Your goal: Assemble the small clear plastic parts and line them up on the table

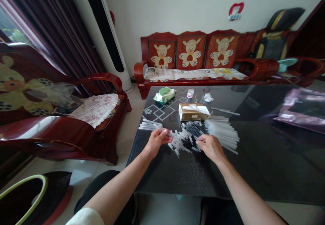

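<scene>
My left hand point(157, 141) is closed in a pinch on a slim whitish plastic tube point(159, 127), which points up and to the left. Beside its fingertips lies a pile of short translucent white pieces point(177, 141). My right hand point(210, 146) has its thumb and fingers pressed together at the near end of a bundle of thin dark rods point(194, 128); whatever sits in that pinch is too small to make out. Small black pieces point(188, 144) are mixed in between the hands. A fan of long translucent tubes point(223, 133) spreads beyond my right hand, and several white tubes point(146, 126) lie at the left.
On the dark glossy table point(256, 160) stand a tissue box point(192, 116), a green wipes pack point(165, 95), a small white tub point(190, 93) and crumpled white tissue point(208, 97). A shiny purple package point(302, 111) lies right. Wooden armchair point(101, 143) left, wooden sofa point(190, 57) behind.
</scene>
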`<action>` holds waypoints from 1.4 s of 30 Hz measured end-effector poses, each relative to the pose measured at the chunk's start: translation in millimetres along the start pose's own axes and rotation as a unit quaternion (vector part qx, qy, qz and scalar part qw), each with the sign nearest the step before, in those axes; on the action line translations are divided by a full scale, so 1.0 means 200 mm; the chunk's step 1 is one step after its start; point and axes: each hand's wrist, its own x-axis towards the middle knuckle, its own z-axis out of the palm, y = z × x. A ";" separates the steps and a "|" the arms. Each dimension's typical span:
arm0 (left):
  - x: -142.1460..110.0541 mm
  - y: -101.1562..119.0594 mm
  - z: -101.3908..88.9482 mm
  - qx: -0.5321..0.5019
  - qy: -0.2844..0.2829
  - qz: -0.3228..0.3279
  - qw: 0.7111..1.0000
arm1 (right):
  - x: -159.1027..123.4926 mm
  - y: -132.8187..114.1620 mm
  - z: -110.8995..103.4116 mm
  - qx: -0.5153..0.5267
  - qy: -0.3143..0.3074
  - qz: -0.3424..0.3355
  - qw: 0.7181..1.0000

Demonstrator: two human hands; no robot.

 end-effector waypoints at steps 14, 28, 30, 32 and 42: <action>-0.02 -0.01 0.03 -0.002 -0.033 0.000 0.999 | -0.08 -0.18 0.07 0.201 -0.112 -0.111 0.967; 0.06 0.07 -0.10 -0.062 0.120 0.069 0.988 | -0.03 -0.07 -0.04 0.149 -0.084 -0.073 0.982; 0.07 0.08 -0.13 -0.071 0.132 0.073 0.986 | -0.01 -0.02 -0.07 0.079 -0.023 -0.050 0.995; 0.06 0.09 -0.13 -0.070 0.116 0.066 0.989 | 0.01 0.01 -0.10 -0.007 0.033 -0.021 0.999; -0.06 0.01 0.07 0.017 -0.088 0.004 0.996 | -0.06 -0.12 0.02 0.219 -0.098 -0.040 0.970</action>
